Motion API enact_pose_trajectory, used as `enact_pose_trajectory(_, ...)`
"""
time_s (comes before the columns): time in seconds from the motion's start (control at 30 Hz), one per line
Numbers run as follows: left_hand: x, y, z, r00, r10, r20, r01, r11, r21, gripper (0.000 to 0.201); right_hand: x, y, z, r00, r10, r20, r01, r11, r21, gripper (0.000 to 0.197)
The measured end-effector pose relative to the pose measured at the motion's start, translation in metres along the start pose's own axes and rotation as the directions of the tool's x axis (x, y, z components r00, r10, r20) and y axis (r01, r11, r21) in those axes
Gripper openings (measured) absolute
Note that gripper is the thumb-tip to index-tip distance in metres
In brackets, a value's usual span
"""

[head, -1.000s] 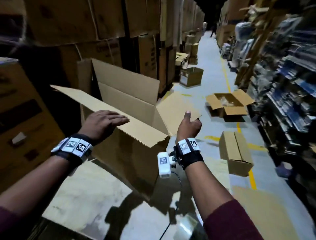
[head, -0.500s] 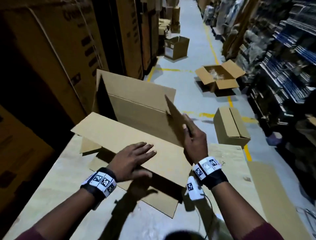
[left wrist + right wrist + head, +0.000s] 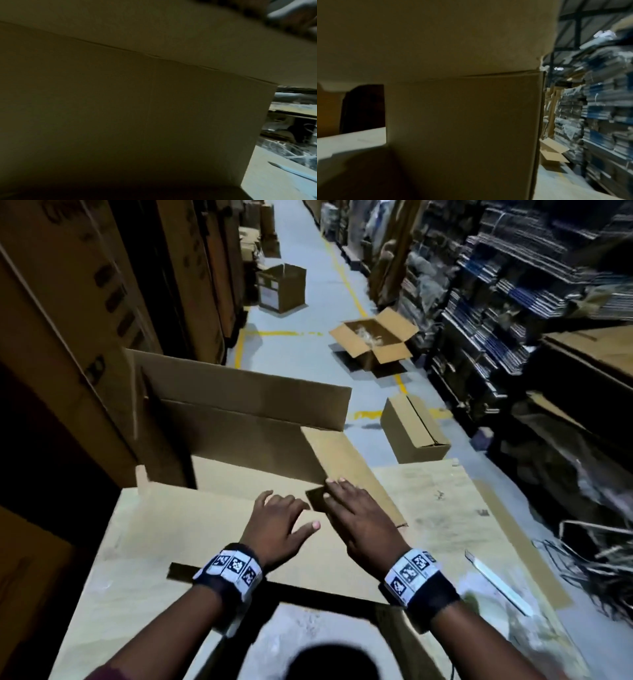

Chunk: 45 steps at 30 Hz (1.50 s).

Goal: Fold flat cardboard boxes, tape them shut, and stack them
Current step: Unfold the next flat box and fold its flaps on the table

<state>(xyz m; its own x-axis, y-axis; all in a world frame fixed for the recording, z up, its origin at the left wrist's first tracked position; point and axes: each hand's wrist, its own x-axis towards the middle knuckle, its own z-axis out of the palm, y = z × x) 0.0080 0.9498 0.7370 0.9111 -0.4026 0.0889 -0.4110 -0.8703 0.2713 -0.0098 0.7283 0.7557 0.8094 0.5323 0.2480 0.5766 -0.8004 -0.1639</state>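
Your left hand (image 3: 274, 525) lies palm down with fingers spread and nearly straight, pinning the near long flap (image 3: 191, 529) onto the top of the cardboard box (image 3: 239, 440); it grips nothing. Your right hand (image 3: 359, 522), at 3 o'clock from the left, is likewise flat, fingers straight and together, pressing the short side flap (image 3: 346, 470) downward, its fingertips touching the flap's inner edge. Neither hand curls round anything. This flat-palm pressure likely serves to keep the springy flaps level until the remaining ones come over.

The box stands on the worktable (image 3: 445, 508) directly ahead of you. At 12 o'clock from your hands the far long flap (image 3: 239, 392) stands upright, not yet folded; the flap at 10 o'clock also stands up. A pale strip-like tool (image 3: 496, 583), too blurred to identify, lies on the table at 4 o'clock. Both wrist views show only the box wall close up.
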Motion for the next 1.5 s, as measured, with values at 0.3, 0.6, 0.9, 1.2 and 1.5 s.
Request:
enact_pose_trajectory(0.3,-0.059,-0.027,-0.008,0.999,0.021,-0.029,-0.023,0.997,-0.069,0.050,0.009,-0.045,0.003,0.949,0.237,0.206,-0.215,0.969,-0.122,0.057)
enact_pose_trajectory(0.6,-0.073,0.000,0.001,0.997,-0.049,-0.056,0.047,0.999,-0.026,0.050,-0.007,-0.028,-0.011,0.883,0.056,0.467,-0.018,0.996,-0.085,0.090)
enact_pose_trajectory(0.9,-0.079,0.024,0.017,0.979,-0.150,-0.135,0.136,0.985,-0.107,0.040,-0.028,0.006,-0.071,0.782,-0.138,0.608,0.260,0.958,-0.118,0.088)
enact_pose_trajectory(1.2,-0.080,0.059,0.022,0.967,-0.237,-0.093,0.219,0.960,-0.172,0.041,0.002,0.027,-0.027,0.790,-0.247,0.561,0.341,0.938,-0.068,0.075)
enact_pose_trajectory(1.5,-0.080,0.116,0.029,0.987,-0.150,0.050,0.157,0.970,-0.184,0.036,-0.033,0.069,-0.026,0.895,-0.172,0.413,0.184,0.983,0.011,0.055)
